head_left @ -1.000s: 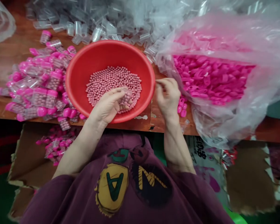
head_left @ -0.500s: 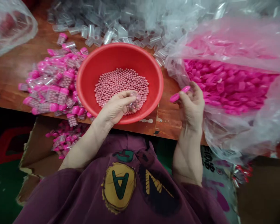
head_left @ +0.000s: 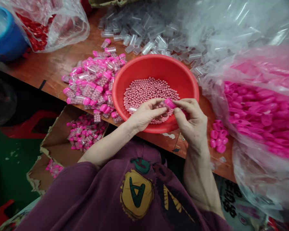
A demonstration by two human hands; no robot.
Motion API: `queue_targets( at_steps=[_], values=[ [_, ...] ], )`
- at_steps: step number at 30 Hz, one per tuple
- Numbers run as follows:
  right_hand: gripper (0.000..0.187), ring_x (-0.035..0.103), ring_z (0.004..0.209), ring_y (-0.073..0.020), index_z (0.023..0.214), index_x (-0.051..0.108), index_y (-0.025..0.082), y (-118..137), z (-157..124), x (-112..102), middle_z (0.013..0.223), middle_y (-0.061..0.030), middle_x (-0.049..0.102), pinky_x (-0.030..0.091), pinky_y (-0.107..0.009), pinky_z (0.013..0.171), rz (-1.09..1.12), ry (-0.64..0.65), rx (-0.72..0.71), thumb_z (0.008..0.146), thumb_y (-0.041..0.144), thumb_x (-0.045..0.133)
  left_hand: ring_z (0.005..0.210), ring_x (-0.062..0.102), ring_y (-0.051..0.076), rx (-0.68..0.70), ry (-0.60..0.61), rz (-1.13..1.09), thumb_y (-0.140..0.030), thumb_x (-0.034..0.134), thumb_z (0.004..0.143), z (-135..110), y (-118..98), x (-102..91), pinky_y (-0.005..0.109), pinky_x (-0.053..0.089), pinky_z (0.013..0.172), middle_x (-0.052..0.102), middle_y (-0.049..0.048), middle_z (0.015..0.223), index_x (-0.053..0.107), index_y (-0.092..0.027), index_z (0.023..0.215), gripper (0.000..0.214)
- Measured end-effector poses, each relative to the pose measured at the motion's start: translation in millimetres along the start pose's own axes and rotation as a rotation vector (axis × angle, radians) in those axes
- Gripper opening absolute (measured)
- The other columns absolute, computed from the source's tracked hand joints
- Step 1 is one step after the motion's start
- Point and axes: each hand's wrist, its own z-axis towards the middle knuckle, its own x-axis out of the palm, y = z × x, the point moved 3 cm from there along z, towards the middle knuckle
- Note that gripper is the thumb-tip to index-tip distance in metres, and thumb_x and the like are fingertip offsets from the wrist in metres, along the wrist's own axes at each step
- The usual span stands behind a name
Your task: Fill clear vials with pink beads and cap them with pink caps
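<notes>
Over the near side of a red bowl (head_left: 192, 93), my two hands meet. My left hand (head_left: 144, 116) is closed around a small clear plastic bottle (head_left: 162, 105), mostly hidden by the fingers. A bright pink cap (head_left: 170, 103) sits at the bottle's end, gripped by the fingertips of my right hand (head_left: 193, 123). Whether it is fully seated I cannot tell. A bit of pink also shows under the right fingers. Small pink beads (head_left: 148, 91) cover the bowl's bottom, and a clear bottle (head_left: 133, 110) lies on them.
Filled, pink-capped bottles (head_left: 91, 80) are heaped left of the bowl; more lie in a cardboard box (head_left: 54, 128) below. Clear empties (head_left: 146, 35) spread behind. At right are loose pink caps (head_left: 219, 136) and a bag of caps (head_left: 260, 102). A blue tub (head_left: 8, 41) stands far left.
My right hand has brought a pink cap leftward to the bottle in my left hand. The view has shifted, so the bowl appears further right and lower.
</notes>
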Motion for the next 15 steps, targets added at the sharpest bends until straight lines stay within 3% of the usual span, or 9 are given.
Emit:
queue_targets(
  at_steps=[7,12,15],
  values=[
    [0.017,0.08,0.107,-0.0237,0.118,0.084,0.029,6.3,3.4,4.9,0.114,-0.0057,0.082,0.068,-0.044,0.099,-0.085,-0.01,-0.042,0.107,0.026,0.071,0.083,0.069,0.014,-0.02,0.069,-0.086,-0.025,0.094,0.088,-0.5,1.9,-0.3,0.027,0.052,0.068,0.073,0.002,0.1,0.079,-0.019,0.119,0.035],
    [0.048,0.077,0.113,-0.0266,0.152,0.067,0.03,-2.2,0.9,-0.4,0.128,-0.0109,0.075,0.07,-0.047,0.098,-0.213,0.023,-0.082,0.104,0.029,0.07,0.081,0.07,0.013,-0.045,0.03,-0.088,-0.022,0.092,0.089,0.0,2.4,-1.7,0.026,0.053,0.069,0.075,0.002,0.099,0.078,-0.018,0.117,0.031],
    [0.04,0.075,0.113,-0.028,0.143,0.072,0.028,-2.1,-0.3,-5.2,0.124,-0.0118,0.072,0.069,-0.049,0.098,-0.323,0.091,-0.129,0.103,0.027,0.069,0.079,0.07,0.011,-0.055,0.027,-0.088,-0.02,0.09,0.092,0.8,3.0,-1.7,0.023,0.053,0.068,0.076,0.0016,0.094,0.078,-0.017,0.116,0.027]
  ],
)
